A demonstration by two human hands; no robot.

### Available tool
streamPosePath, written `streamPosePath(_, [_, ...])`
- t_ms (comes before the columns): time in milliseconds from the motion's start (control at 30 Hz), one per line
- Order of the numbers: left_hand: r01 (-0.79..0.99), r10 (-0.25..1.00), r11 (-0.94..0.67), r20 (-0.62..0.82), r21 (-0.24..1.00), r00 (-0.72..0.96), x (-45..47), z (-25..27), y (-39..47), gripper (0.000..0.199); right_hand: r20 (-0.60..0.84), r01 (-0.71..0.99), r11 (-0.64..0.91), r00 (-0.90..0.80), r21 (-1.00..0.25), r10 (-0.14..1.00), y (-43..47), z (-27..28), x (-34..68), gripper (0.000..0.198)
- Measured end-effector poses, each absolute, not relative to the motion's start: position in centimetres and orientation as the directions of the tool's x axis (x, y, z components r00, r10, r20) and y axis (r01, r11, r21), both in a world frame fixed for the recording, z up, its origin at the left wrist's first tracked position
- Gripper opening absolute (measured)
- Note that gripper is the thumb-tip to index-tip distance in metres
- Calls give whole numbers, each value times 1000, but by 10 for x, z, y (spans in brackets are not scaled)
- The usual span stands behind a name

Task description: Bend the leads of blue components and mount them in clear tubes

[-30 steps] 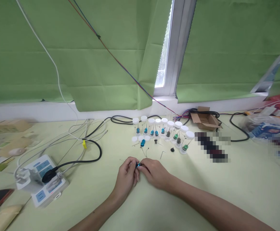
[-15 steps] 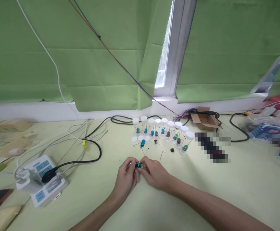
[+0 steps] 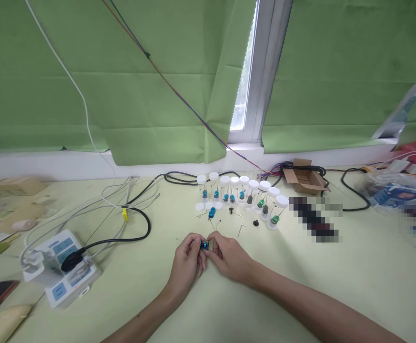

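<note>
Near the front middle of the table, my left hand (image 3: 187, 255) is closed around a small shiny blue-and-black part (image 3: 204, 245). My right hand (image 3: 231, 255) pinches at the right end of that same part with thumb and forefinger. The fingers cover most of it, so its exact kind is unclear. Just beyond the hands lie a similar blue part (image 3: 212, 212), thin metal rods (image 3: 218, 223), an L-shaped hex key (image 3: 241, 230) and a small black knob-like piece (image 3: 256, 223).
Behind the loose parts stand several clear tubes with white caps (image 3: 234, 180), holding blue, green or grey pieces. A power strip (image 3: 65, 267) with cables lies at left. An opened cardboard box (image 3: 305, 180) sits at the back, and a plastic bag (image 3: 390, 190) at right.
The blue-and-black part has shifted very slightly left between the fingers. Both hands otherwise keep their place and grip.
</note>
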State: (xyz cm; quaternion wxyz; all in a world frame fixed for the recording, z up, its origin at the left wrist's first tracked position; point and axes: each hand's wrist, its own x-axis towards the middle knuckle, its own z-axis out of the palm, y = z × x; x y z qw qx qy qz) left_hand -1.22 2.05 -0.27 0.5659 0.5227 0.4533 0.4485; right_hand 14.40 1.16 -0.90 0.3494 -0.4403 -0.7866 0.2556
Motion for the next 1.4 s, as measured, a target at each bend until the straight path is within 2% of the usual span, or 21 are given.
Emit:
streamPosePath(167, [-23,979,62,-56,998,196,-12,-3,20,30,347,526,513,-386,-678,855,14,-13,144,5])
streamPosePath(333, [-15,978,57,-52,998,202,-13,-3,20,30,365,565,530,-385,-632,847,15,-12,142,19])
streamPosePath(500, [-19,980,51,-46,999,195,-13,-1,20,30,347,529,504,-373,-683,861,12,-10,143,7])
streamPosePath(567, [-15,980,51,-47,999,195,-12,-1,20,31,335,513,491,-369,-704,867,11,-10,143,11])
streamPosePath(767, [1,979,46,-45,999,201,-13,-3,20,30,346,523,505,-376,-687,860,13,-12,145,3])
streamPosePath(1400, [-5,977,57,-54,998,205,-13,-2,20,31,367,565,544,-403,-620,838,13,-10,145,13])
